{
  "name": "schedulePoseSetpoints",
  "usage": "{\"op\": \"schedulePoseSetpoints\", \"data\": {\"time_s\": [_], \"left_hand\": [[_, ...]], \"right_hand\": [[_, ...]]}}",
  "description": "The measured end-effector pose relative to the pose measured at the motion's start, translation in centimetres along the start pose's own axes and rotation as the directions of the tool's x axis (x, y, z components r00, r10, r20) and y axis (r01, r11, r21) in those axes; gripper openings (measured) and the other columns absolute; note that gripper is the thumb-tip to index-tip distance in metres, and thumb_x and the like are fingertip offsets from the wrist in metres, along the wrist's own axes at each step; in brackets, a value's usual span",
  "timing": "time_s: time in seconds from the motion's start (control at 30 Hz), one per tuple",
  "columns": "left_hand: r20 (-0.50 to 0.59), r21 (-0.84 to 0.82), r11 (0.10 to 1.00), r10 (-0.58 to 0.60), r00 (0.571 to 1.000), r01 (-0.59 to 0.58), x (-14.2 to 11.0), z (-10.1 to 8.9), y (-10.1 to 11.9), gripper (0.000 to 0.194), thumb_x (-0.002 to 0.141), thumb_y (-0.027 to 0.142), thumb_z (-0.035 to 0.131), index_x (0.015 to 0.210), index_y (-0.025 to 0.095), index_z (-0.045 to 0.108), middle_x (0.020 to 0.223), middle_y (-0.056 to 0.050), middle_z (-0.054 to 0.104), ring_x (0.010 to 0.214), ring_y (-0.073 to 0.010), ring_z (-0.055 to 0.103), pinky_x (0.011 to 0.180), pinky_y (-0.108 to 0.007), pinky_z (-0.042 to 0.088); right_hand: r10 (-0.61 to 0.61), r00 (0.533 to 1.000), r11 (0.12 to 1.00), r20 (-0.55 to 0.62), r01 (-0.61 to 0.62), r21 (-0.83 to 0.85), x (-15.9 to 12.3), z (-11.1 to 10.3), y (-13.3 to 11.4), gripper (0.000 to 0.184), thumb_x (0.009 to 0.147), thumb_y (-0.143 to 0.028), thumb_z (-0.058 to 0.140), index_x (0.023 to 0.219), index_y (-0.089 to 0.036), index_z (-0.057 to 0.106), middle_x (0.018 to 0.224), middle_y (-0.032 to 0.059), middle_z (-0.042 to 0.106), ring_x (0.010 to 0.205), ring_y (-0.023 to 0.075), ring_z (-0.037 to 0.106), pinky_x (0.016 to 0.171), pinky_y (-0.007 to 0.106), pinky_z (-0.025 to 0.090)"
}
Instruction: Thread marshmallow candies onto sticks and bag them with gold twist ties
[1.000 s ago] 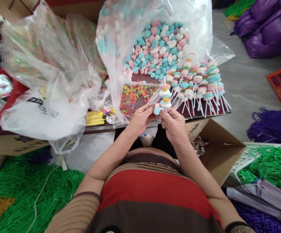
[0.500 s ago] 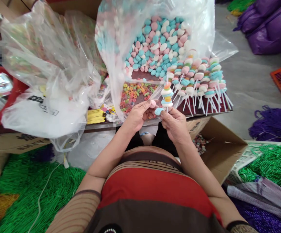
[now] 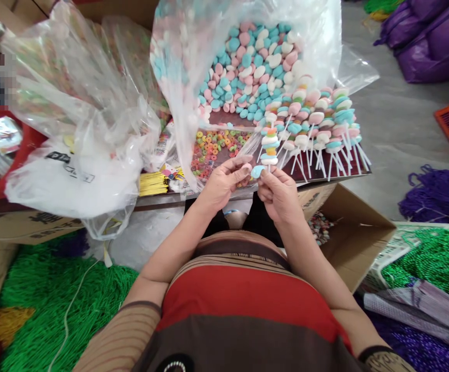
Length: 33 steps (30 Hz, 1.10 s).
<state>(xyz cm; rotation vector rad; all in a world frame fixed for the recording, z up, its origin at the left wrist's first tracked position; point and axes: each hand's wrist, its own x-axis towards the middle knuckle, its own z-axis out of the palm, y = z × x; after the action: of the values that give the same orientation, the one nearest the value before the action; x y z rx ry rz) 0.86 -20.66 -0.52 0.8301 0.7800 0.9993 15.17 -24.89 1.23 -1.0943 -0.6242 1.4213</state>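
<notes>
Head view: we've got L hand (image 3: 222,181) pinching a pink piece (image 3: 247,168) btwn thumb & fingertips. Our R hand (image 3: 278,188) grips the candy skewer (image 3: 269,149) near the bottom of its stack, & the same fingers hold a blue piece (image 3: 257,172) at the thumb tip. Skewer stands approx. upright in front of us, at the near edge of the table (image 3: 228,119); white, blue & orange bits are stacked on it. Pink & blue pcs are v. close together, just L of the stick; can't tell if they touch.

Just past L hand we see small colored rings (image 3: 220,147) on clear plastic. Behind them, a heap of pink, blue & white candies (image 3: 253,70) lies in a big clear bag (image 3: 172,98). R of the skewer we've a pile of loaded skewers (image 3: 317,119), white sticks mostly twd us. Over on the L: yellow strips (image 3: 153,184) by the edge, a white bag (image 3: 69,188) & a red bin (image 3: 34,135). Below R, a cardboard box (image 3: 358,232) w/ small pcs inside, next to a crate (image 3: 377,266) w/ green strands (image 3: 433,258).
</notes>
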Motion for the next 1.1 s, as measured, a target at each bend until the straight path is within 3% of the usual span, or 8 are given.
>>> {"op": "schedulePoseSetpoints", "data": {"time_s": [0.13, 0.27, 0.37, 0.57, 0.77, 0.83, 1.0, 1.1], "left_hand": [[0.032, 0.318, 0.913, 0.258, 0.966, -0.255, 0.0, -0.4, -0.6, 0.041, 0.085, 0.049, 0.083, 0.116, 0.025, 0.073, 0.098, 0.000, 0.068, 0.081, -0.0094, 0.064, 0.075, -0.023, 0.054], [0.166, 0.653, 0.586, 0.508, 0.845, -0.480, -0.5, -0.3, -1.0, 0.026, 0.097, 0.029, 0.065, 0.122, 0.025, 0.068, 0.114, -0.004, 0.069, 0.099, -0.0145, 0.068, 0.087, -0.028, 0.056], [0.258, 0.734, 0.418, 0.558, 0.789, -0.536, -0.7, -0.2, -1.2, 0.033, 0.093, 0.014, 0.059, 0.124, 0.024, 0.066, 0.114, -0.005, 0.071, 0.107, -0.0162, 0.068, 0.094, -0.030, 0.056], [0.241, 0.723, 0.462, 0.529, 0.814, -0.514, -1.1, 0.2, -1.6, 0.045, 0.090, 0.008, 0.054, 0.132, 0.023, 0.059, 0.115, -0.005, 0.069, 0.097, -0.0129, 0.069, 0.086, -0.026, 0.057], [0.294, 0.757, 0.326, 0.605, 0.740, -0.567, -2.0, 1.0, -0.7, 0.051, 0.080, 0.004, 0.053, 0.127, 0.023, 0.064, 0.111, -0.005, 0.072, 0.103, -0.0164, 0.068, 0.091, -0.030, 0.057], [0.274, 0.739, 0.377, 0.589, 0.760, -0.558, -2.3, 1.1, -0.5, 0.049, 0.081, 0.007, 0.054, 0.126, 0.023, 0.065, 0.109, -0.005, 0.072, 0.102, -0.0163, 0.068, 0.091, -0.030, 0.057], [0.145, 0.471, 0.796, 0.354, 0.924, -0.379, -2.8, 1.1, -0.2, 0.034, 0.090, 0.031, 0.068, 0.124, 0.025, 0.063, 0.116, -0.006, 0.073, 0.101, -0.0165, 0.071, 0.093, -0.032, 0.059], [0.060, 0.372, 0.899, 0.225, 0.972, -0.231, -2.9, 1.3, -0.1, 0.039, 0.088, 0.047, 0.078, 0.118, 0.022, 0.069, 0.114, -0.006, 0.077, 0.099, -0.0163, 0.071, 0.092, -0.030, 0.058]], "right_hand": [[0.002, 1.000, 0.999, 0.003, -0.002, 0.036, -0.2, 0.0, -0.4, 0.044, 0.070, -0.048, 0.093, 0.076, -0.021, 0.059, 0.061, -0.0088, 0.049, 0.043, 0.0016, 0.020, 0.040, 0.022, 0.015], [0.016, 1.000, 1.000, 0.020, -0.016, -0.014, -0.3, 0.2, 0.1, 0.041, 0.069, -0.048, 0.093, 0.083, -0.020, 0.067, 0.061, -0.0088, 0.048, 0.043, 0.0016, 0.021, 0.041, 0.023, 0.012], [-0.011, 1.000, 0.998, -0.005, 0.011, -0.067, -0.3, 0.2, 0.6, 0.040, 0.072, -0.049, 0.090, 0.084, -0.020, 0.066, 0.060, -0.0088, 0.047, 0.044, 0.0026, 0.021, 0.042, 0.024, 0.012], [-0.077, 0.996, 0.990, -0.040, 0.072, -0.121, -0.6, 0.1, 1.0, 0.036, 0.077, -0.048, 0.085, 0.087, -0.023, 0.061, 0.063, -0.0086, 0.047, 0.047, 0.0052, 0.027, 0.043, 0.024, 0.020], [-0.162, 0.987, 0.949, -0.012, 0.153, -0.277, -0.7, -0.2, 1.1, 0.034, 0.080, -0.053, 0.078, 0.092, -0.021, 0.071, 0.076, -0.0002, 0.064, 0.069, 0.0139, 0.055, 0.054, 0.025, 0.038], [-0.160, 0.987, 0.942, -0.011, 0.150, -0.301, -0.8, -0.3, 1.2, 0.033, 0.081, -0.052, 0.076, 0.088, -0.020, 0.072, 0.073, -0.0007, 0.062, 0.069, 0.0140, 0.054, 0.056, 0.025, 0.039], [-0.148, 0.988, 0.974, -0.045, 0.138, -0.181, -1.1, 0.2, 1.1, 0.030, 0.079, -0.048, 0.076, 0.086, -0.020, 0.068, 0.070, -0.0037, 0.057, 0.064, 0.0111, 0.049, 0.055, 0.024, 0.037], [-0.152, 0.986, 0.977, -0.065, 0.140, -0.161, -1.5, 0.6, 1.0, 0.032, 0.077, -0.048, 0.078, 0.089, -0.021, 0.067, 0.070, -0.0039, 0.057, 0.064, 0.0114, 0.050, 0.052, 0.023, 0.036]]}}
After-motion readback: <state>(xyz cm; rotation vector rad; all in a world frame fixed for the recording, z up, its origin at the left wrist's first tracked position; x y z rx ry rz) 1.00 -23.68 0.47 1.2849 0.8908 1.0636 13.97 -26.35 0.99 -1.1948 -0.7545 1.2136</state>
